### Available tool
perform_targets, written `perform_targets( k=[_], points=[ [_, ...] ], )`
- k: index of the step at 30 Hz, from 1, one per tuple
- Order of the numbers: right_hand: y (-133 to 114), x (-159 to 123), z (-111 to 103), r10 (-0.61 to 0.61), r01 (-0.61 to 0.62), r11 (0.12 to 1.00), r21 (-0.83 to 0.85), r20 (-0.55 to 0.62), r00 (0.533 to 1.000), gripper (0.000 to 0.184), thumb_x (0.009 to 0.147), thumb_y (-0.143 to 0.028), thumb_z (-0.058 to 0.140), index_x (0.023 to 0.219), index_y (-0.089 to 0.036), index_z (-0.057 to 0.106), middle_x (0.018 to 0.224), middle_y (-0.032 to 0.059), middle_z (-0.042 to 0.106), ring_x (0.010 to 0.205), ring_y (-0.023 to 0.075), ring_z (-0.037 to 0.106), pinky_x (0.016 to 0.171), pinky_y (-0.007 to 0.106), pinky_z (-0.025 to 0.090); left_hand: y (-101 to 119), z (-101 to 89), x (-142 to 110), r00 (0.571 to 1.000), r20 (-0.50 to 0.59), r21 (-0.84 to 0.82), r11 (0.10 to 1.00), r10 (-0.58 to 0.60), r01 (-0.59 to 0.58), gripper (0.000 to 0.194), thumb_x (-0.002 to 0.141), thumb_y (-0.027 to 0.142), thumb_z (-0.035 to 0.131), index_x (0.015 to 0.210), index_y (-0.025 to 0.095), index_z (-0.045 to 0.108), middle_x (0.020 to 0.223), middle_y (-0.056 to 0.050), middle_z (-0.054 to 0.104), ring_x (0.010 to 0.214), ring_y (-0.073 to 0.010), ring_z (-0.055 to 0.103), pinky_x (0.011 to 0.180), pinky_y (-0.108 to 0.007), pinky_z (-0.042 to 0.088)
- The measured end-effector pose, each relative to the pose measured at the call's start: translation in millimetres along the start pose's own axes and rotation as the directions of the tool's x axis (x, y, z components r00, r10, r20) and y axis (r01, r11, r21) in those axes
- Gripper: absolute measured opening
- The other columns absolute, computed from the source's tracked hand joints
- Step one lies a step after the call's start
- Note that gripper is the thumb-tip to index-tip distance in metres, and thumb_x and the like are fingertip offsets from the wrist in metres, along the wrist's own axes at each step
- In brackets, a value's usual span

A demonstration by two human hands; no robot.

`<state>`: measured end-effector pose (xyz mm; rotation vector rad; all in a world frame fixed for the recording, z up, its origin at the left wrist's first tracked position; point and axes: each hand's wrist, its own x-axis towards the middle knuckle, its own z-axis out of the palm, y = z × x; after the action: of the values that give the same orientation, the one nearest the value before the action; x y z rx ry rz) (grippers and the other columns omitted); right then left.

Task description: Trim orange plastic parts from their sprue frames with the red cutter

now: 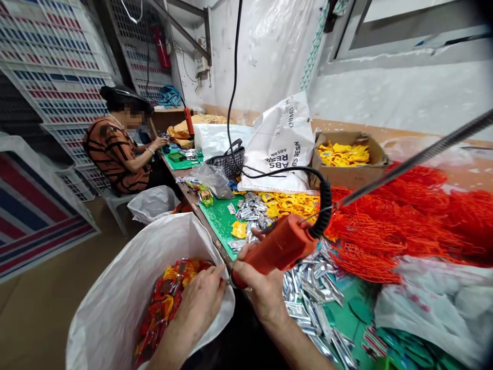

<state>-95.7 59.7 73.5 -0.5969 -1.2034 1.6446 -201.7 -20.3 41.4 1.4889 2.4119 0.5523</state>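
Note:
My right hand [265,290] is wrapped round an orange electric screwdriver [279,246], which hangs from a metal spring and has a black cord. The tool's front end points down and left, close to the fingers of my left hand [204,295]. Those fingers are pinched together; whatever they hold is hidden. Below the left hand, an open white sack [111,303] contains many red and yellow plastic pieces [165,293]. Shiny silver parts [311,288] lie heaped beside my right forearm, and a single yellow piece [239,229] rests on the green tabletop [219,218].
Yellow parts [288,203] and tangled red plastic strands [385,221] cover the table's far side. Behind them stand a cardboard box [348,172] and a printed white sack [281,149]. A co-worker [119,144] sits at the far left. Crates [57,61] are stacked behind.

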Motion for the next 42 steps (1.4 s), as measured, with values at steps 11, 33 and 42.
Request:
perform_targets(
  k=[11,33,42],
  points=[
    [-80.1,0.7,-143.0,-0.297,0.255,0.955,-0.153,-0.556,0.776,0.037,0.056,-0.023,0.081,0.088,-0.018,0.062,0.068,-0.0031,0.064,0.059,0.0148,0.057,0.057,0.03,0.047,107.8,38.9,26.6,0.894,0.218,-0.016,0.917,0.392,-0.398,0.027,0.095,0.018,0.048,0.114,0.017,0.067,0.106,-0.01,0.075,0.103,-0.0267,0.069,0.09,-0.036,0.053],
    [-96.6,-54.9,-260.6,-0.352,0.153,0.927,-0.344,-0.649,0.675,0.027,0.051,-0.023,0.084,0.071,-0.015,0.067,0.064,-0.0003,0.064,0.055,0.0134,0.054,0.051,0.027,0.043,259.6,149.1,161.7,0.697,0.361,-0.18,0.78,0.619,-0.599,0.034,0.092,0.035,0.063,0.12,0.016,0.062,0.123,-0.008,0.063,0.103,-0.0258,0.065,0.085,-0.044,0.057],
    [-105.6,-58.9,-269.1,-0.348,0.125,0.922,-0.368,-0.639,0.686,0.024,0.051,-0.024,0.082,0.067,-0.015,0.067,0.065,0.0002,0.065,0.058,0.0135,0.054,0.053,0.028,0.043,239.9,150.6,174.5,0.603,0.375,-0.408,0.709,0.704,-0.575,0.032,0.094,0.034,0.061,0.12,0.016,0.061,0.118,-0.009,0.065,0.097,-0.0225,0.066,0.082,-0.042,0.058]
  ],
)
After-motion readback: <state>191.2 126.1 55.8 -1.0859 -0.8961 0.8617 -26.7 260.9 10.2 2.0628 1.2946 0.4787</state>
